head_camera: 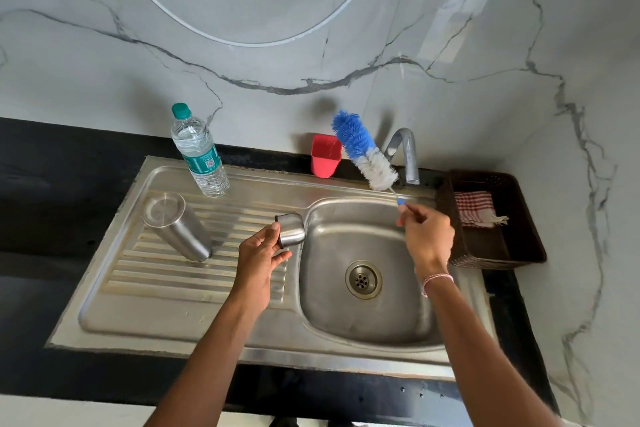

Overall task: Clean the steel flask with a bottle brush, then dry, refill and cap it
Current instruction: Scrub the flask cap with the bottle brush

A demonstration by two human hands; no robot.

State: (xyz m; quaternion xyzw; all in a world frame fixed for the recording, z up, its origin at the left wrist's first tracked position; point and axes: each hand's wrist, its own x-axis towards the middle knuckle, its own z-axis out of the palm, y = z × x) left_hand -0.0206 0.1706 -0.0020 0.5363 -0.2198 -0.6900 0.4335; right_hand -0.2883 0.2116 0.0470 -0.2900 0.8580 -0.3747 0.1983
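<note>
The steel flask point(176, 225) stands on the ribbed draining board of the sink point(242, 333), left of the basin, with a flat closed end uppermost and no cap on it. The left hand point(258, 260) is curled round the small steel cap point(291, 231), pinching it between thumb and fingers just over the basin's left edge. The right hand point(427, 236) grips the thin handle of the bottle brush point(363, 149) above the basin; the blue and white bristle head points up and away, toward the wall, beside the tap point(405, 153). A red cup point(325, 156) sits behind the brush on the black desk point(69, 163). A clear water bottle point(199, 153) with a green cap stands at the back of the draining board. To the right, a dark basket point(519, 253) holds a red checked cloth point(474, 208)
</note>
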